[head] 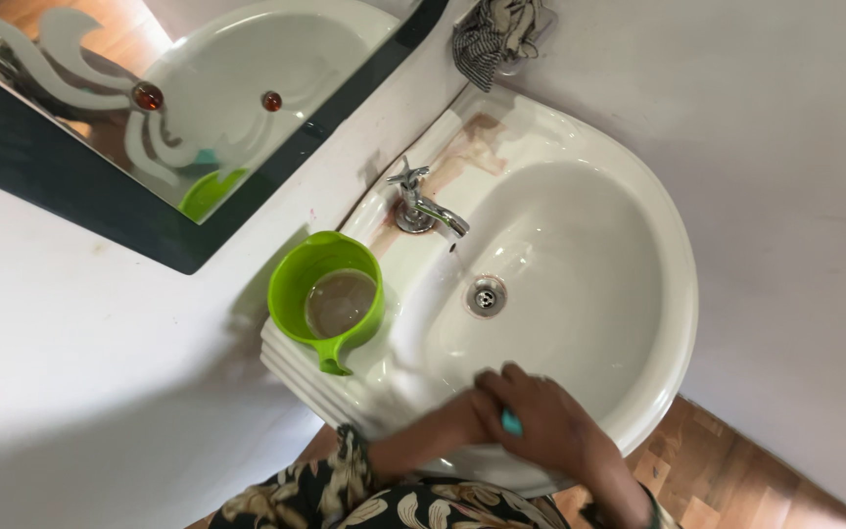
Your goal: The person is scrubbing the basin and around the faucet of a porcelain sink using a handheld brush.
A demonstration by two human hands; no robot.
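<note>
White walls meet in a corner where a white ceramic basin [638, 245] is fixed, with wood-pattern flooring [727, 480] showing below its right side.

At the basin's near rim a small teal object [511, 422] peeks out between the person's hands; too little of it shows to tell what it is. The right hand [550, 421] lies over it with fingers curled, closed around it as far as I can see. The left hand [477, 411] comes in from the left and is blurred and partly tucked under the right one, so I cannot tell whether it is gripping or flat. A dark floral sleeve [345, 490] covers the left forearm.

Inside the bowl the metal drain [485, 295] sits near the middle, well apart from the hands. A chrome tap [423, 208] stands on the back ledge, its spout pointing over the bowl, with brownish stains on the ledge around it. On the left ledge sits a bright green dipper [291, 284], upright, handle pointing toward the person, holding cloudy water.

On the wall to the left hangs a dark-framed mirror [41, 167] with frosted swirls. A striped cloth [492, 34] hangs above the basin.
</note>
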